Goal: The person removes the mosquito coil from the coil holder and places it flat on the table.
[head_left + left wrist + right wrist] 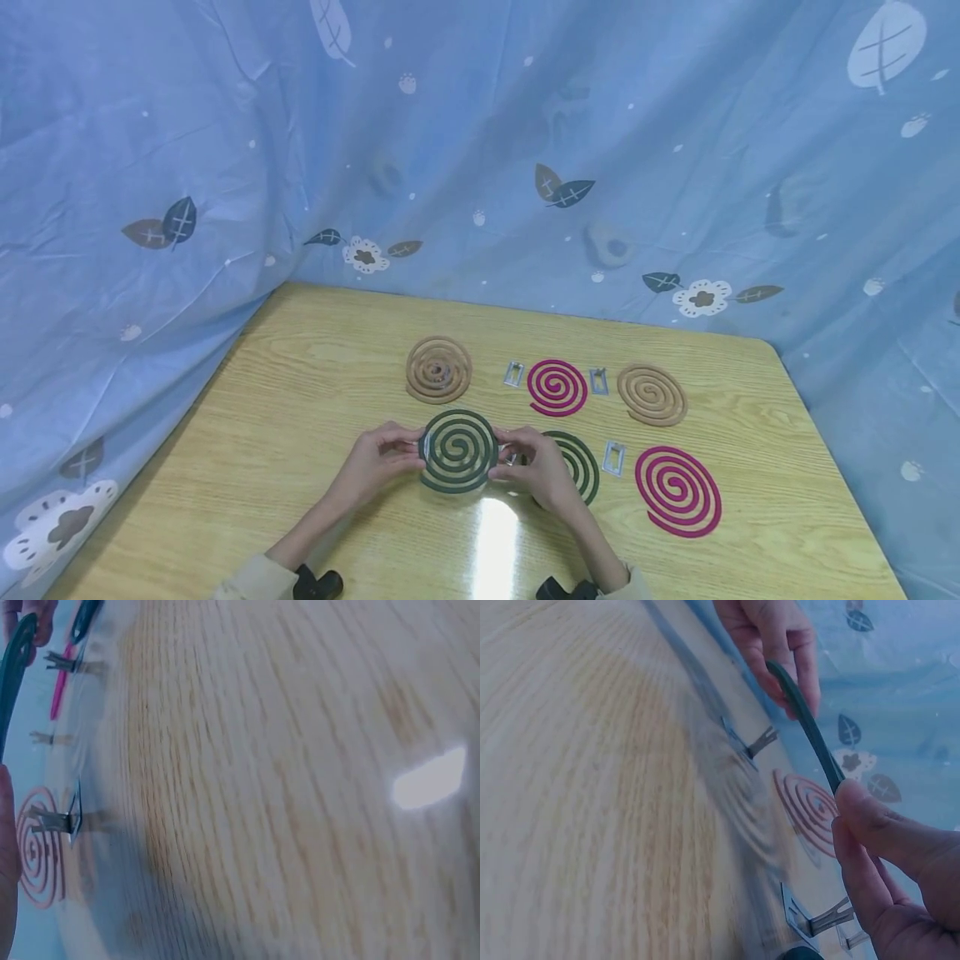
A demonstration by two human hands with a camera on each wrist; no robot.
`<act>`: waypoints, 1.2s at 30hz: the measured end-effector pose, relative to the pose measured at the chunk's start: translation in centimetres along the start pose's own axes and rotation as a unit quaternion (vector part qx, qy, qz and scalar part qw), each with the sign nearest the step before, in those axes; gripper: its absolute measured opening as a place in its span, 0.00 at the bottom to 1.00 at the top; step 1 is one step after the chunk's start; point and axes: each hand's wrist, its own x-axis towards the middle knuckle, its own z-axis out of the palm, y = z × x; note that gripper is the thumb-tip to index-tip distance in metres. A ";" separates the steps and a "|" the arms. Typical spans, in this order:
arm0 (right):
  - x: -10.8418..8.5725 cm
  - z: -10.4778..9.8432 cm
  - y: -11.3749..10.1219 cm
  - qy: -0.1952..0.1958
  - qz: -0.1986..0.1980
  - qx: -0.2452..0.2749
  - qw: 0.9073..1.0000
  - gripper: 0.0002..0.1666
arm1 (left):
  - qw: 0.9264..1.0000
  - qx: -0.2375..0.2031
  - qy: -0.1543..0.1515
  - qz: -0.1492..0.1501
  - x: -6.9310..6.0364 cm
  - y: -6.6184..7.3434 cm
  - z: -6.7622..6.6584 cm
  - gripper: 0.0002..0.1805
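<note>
A dark green mosquito coil [458, 451] is held raised above the table by both hands. At its left edge, my left hand [377, 461] pinches the rim between thumb and fingers. The right hand [542, 472] grips the opposite edge the same way. Seen nearly edge-on in the right wrist view, the coil [808, 724] spans the space between the left hand [784, 645] and the right hand [904, 874]. Another green coil [581, 467] lies on the table, partly hidden by the right hand. A small metal stand [509, 457] shows beside the right fingers.
Brown coils [427, 395] [651, 394] and magenta coils [557, 387] [678, 492] lie on the wooden table [300, 358]. Small metal stands [513, 373] [598, 381] [613, 458] sit among them. A blue patterned cloth [465, 150] hangs around the back and sides.
</note>
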 end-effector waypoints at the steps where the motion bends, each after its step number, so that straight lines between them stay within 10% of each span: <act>1: -0.1 0.0 0.0 -0.001 -0.001 -0.006 1.000 0.31 | 1.000 -0.001 -0.001 -0.003 0.0 0.0 0.0 0.24; 36: -1.1 -1.5 0.1 -0.059 0.021 0.002 0.998 0.30 | 0.997 -0.028 -0.069 -0.022 -0.5 -0.5 1.0 0.26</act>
